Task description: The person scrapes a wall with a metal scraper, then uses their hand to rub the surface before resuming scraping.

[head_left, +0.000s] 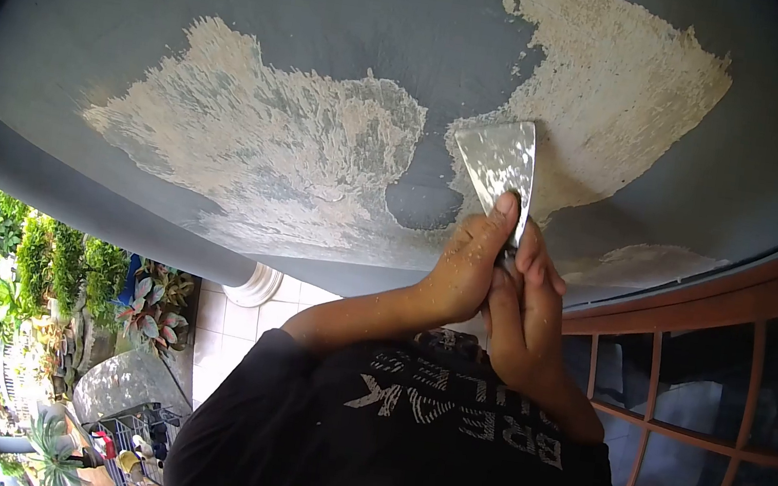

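Observation:
A scraper [498, 159] with a broad metal blade rests its edge at the border of a bare pale patch [615, 96] on the grey painted surface [342, 1]. White flecks speckle the blade. My left hand [471, 259] is closed round its handle, the thumb pressed along the base of the blade. Close against it, my right hand [526, 305] is also wrapped on the handle, which the fingers mostly hide. Another rough, scraped patch [294, 142] spreads to the left, with grey paint left between the two. Pale specks dot my left forearm.
Brown-framed window panes [690, 420] stand at the right. On the left are a grey beam [120, 193], a white column base [256, 284] and a tiled floor [226, 320]. Plants [61, 269] and a wire rack [136, 446] with assorted items lie beyond, at lower left.

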Available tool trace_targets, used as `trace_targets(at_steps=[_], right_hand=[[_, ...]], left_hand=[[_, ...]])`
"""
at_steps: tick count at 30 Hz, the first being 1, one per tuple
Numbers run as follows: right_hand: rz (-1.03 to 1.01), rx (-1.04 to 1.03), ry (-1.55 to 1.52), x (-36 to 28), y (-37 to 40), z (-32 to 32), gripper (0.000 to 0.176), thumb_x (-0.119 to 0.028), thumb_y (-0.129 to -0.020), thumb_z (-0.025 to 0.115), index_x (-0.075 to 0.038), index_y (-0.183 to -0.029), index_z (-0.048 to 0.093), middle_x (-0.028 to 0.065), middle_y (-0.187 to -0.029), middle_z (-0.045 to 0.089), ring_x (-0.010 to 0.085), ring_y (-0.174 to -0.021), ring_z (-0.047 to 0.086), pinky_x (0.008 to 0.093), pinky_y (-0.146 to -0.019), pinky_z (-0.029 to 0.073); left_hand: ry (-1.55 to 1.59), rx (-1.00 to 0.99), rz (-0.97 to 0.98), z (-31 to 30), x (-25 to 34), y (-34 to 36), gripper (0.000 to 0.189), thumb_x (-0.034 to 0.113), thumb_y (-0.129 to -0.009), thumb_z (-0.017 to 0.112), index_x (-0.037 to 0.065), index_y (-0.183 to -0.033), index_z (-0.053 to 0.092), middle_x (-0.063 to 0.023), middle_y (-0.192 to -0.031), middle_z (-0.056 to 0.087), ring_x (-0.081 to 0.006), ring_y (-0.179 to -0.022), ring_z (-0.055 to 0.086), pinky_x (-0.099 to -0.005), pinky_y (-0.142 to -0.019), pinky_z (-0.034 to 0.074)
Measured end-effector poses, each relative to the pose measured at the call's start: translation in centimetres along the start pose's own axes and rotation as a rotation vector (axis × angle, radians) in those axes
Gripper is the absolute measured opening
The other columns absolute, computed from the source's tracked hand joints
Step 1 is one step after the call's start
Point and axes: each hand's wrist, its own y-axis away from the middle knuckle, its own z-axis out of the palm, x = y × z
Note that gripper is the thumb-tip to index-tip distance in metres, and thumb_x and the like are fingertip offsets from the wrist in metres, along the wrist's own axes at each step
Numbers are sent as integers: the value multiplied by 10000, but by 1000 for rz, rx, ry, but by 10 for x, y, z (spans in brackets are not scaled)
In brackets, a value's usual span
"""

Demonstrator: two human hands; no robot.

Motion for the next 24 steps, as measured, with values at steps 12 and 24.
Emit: trace_targets(at_steps=[12,24], right_hand=[[8,24,77,-10,-10,3,282,-4,-880,475,111,-1134,438,232,-995,523,299,-895,583,364,-756,460],[12,41,70,-13,-8,-3,230,-15,-875,479,98,-1073,449,214,-933,533,277,-814,579,372,-689,446]], left_hand=[[32,-64,52,-4,6,-5,577,463,-999,213,54,-662,440,-107,-649,513,-315,-723,635,-406,-743,502],[100,-39,39,5,3,-7,566,450,-1004,197,52,-669,419,-106,-649,495,-318,-747,632,-411,-786,496]])
